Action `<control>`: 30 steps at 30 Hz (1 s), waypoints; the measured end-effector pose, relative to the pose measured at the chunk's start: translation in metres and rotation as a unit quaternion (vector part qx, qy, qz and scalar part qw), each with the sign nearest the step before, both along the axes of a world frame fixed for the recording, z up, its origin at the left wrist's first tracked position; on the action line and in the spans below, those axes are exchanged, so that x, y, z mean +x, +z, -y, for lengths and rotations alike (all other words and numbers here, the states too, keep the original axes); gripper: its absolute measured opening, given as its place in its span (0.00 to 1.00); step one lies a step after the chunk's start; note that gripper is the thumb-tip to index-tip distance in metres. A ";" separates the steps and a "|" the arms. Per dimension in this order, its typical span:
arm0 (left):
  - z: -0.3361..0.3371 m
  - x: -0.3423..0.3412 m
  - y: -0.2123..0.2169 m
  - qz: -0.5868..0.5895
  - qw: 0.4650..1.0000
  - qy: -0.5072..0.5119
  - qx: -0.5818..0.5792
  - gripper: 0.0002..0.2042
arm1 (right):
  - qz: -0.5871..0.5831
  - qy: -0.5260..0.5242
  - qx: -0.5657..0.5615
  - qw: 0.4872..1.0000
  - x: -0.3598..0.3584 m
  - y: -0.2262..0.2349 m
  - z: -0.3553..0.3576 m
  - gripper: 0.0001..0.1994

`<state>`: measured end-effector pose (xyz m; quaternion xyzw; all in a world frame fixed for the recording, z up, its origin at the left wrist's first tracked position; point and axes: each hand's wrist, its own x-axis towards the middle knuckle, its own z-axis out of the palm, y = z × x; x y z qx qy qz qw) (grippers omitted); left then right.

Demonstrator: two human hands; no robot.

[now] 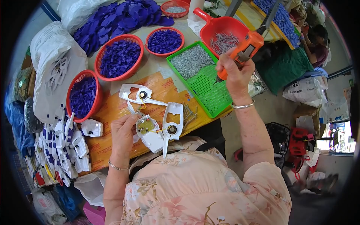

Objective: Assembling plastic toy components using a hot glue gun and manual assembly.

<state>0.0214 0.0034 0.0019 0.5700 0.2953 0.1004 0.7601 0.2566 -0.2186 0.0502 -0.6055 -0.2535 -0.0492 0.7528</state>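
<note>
My left hand [123, 131] is closed on the edge of a white plastic housing [153, 142] at the table's front edge. A green-yellow circuit board [146, 126] shows inside it, with thin wires running out. Two white plastic frames, one farther off [126, 94] and one at the right [173, 112], lie against it, each with a round black part. My right hand [238, 77] grips an orange electric screwdriver [250, 45], raised over the green tray [213, 102]. Its tip points down toward the tray, which holds many small silver screws [193, 62]. Loose longer screws [190, 114] lie beside the right frame.
Red baskets of blue parts [122, 58] stand at the back left, near a heap of flat blue pieces [116, 18]. A red scoop [208, 28] holds long screws. White-and-blue assemblies [65, 146] are piled at the left. Another person [318, 47] sits at the far right.
</note>
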 end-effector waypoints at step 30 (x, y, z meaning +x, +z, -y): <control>-0.003 0.003 -0.006 0.031 0.998 0.015 -0.049 0.09 | -0.092 0.341 0.070 0.933 -0.119 0.022 -0.122 0.28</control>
